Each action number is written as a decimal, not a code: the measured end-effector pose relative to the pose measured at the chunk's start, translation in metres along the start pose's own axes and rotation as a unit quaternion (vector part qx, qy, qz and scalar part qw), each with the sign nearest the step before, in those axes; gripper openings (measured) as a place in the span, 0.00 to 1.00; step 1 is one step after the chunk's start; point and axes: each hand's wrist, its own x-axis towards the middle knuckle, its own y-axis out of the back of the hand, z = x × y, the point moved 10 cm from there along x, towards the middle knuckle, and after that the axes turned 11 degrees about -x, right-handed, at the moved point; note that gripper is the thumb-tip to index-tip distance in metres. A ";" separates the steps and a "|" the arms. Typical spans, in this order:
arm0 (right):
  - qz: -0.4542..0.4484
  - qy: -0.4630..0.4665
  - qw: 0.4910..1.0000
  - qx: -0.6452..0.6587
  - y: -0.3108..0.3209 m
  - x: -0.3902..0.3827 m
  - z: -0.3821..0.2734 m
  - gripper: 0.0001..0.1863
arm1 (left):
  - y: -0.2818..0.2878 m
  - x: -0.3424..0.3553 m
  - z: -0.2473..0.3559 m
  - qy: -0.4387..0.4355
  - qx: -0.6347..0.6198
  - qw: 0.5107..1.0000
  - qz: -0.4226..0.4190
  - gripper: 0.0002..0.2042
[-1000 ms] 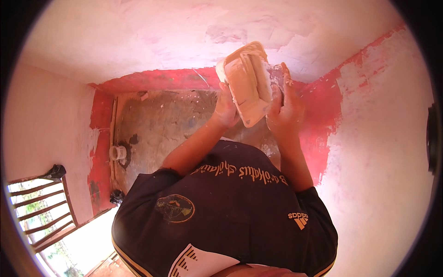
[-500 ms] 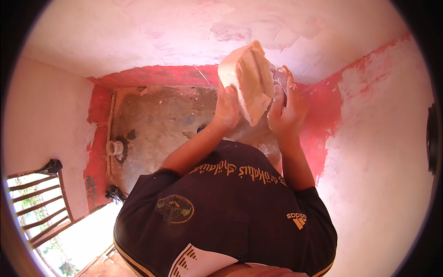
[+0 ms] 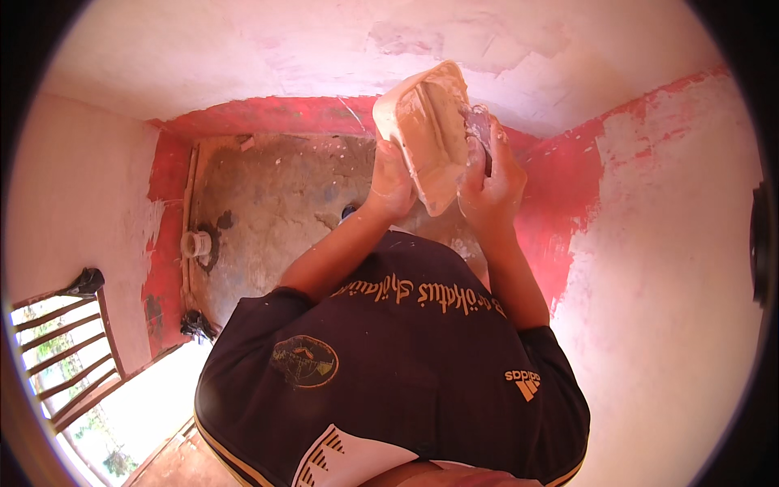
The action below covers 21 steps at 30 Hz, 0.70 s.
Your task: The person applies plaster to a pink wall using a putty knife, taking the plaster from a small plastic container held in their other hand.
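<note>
My left hand (image 3: 393,180) is closed around the near left side of a pale rectangular plastic tub (image 3: 398,109). The tub is tipped steeply, its open side facing right, with wet whitish putty smeared over its inner walls. Close beside it, my right hand (image 3: 497,191) grips a flat putty-coated scraper (image 3: 480,124), whose upper part lies at the tub's right rim. Fingers cover much of the scraper, so its full shape is hidden. White smears mark the fingers of my right hand.
Ahead rises a whitish patched wall (image 3: 284,61) above a red band (image 3: 268,114). Red and white walls stand at both sides. On the stained floor (image 3: 276,187), a small white bucket (image 3: 195,243) sits at the left. A barred window (image 3: 69,349) is at lower left.
Both hands have shifted slightly left and up with the tub. My right hand has brought the scraper closer to the tub's rim, and more of the tub's inside shows.
</note>
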 end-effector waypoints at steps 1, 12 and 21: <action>0.005 -0.017 1.000 0.025 -0.001 -0.001 0.004 0.19 | 0.002 -0.001 0.001 0.000 0.000 1.000 0.002 0.45; -0.065 0.052 0.996 0.021 -0.043 -0.024 -0.040 0.17 | 0.051 -0.011 0.019 -0.038 0.075 0.994 0.066 0.48; -0.096 0.082 0.990 0.059 -0.112 -0.026 -0.106 0.17 | 0.131 -0.032 0.076 -0.029 0.017 0.983 0.179 0.44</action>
